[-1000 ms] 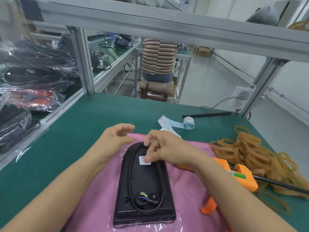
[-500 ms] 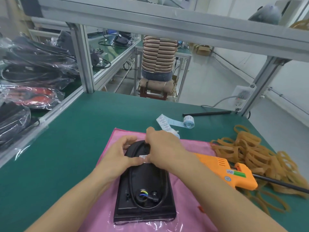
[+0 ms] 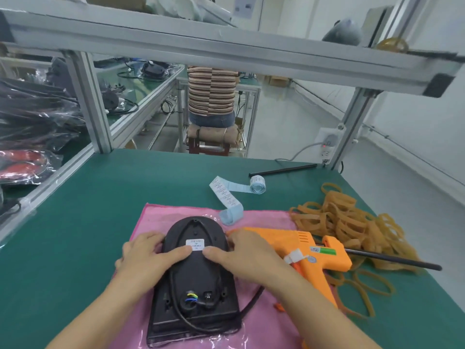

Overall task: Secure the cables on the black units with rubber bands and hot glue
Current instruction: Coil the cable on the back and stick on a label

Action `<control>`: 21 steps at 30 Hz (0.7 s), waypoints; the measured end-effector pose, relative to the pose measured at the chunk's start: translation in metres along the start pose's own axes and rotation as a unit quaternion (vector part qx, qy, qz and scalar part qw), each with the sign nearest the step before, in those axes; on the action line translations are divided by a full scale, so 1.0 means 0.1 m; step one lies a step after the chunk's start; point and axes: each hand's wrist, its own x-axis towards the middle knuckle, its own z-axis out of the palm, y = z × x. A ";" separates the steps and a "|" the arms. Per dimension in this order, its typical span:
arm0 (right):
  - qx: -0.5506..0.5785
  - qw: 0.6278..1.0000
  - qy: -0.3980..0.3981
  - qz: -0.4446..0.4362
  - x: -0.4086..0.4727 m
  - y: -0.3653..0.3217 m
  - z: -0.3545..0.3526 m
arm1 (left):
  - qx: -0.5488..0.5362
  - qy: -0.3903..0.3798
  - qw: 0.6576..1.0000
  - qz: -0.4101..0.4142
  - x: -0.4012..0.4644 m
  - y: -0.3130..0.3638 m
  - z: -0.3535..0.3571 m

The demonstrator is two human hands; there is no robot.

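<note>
— Both hands sit on the black unit (image 3: 195, 275): left hand (image 3: 148, 260) gripping its left edge, right hand (image 3: 241, 255) its right edge, thumbs pressing flat by the white label (image 3: 195, 244).

— Where's the unit?

— On the pink cloth (image 3: 264, 311), near middle of the table (image 3: 83, 222), cable (image 3: 176, 295) looped on its back. Just right lies the orange glue gun (image 3: 302, 250), rubber bands (image 3: 347, 222) beyond.

— Risk?

— I'd guess the loose cable springs out once the thumbs lift, and a sleeve could brush the gun's nozzle, which I can't see.
</note>
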 end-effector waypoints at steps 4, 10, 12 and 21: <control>0.152 0.988 0.033 -0.002 -0.12 0.06 -0.01 | -0.325 -0.035 0.945 -0.019 -0.06 0.13 0.03; -0.188 0.940 0.249 0.140 0.01 0.61 -0.67 | -0.405 -0.116 0.905 -0.058 0.06 0.25 -0.01; -0.239 0.920 0.223 0.218 0.05 0.86 -0.86 | -0.403 -0.146 0.901 -0.069 0.05 0.26 0.00; -0.186 0.913 0.248 0.264 0.22 1.15 -0.84 | -0.411 -0.177 0.892 -0.063 0.06 0.20 -0.04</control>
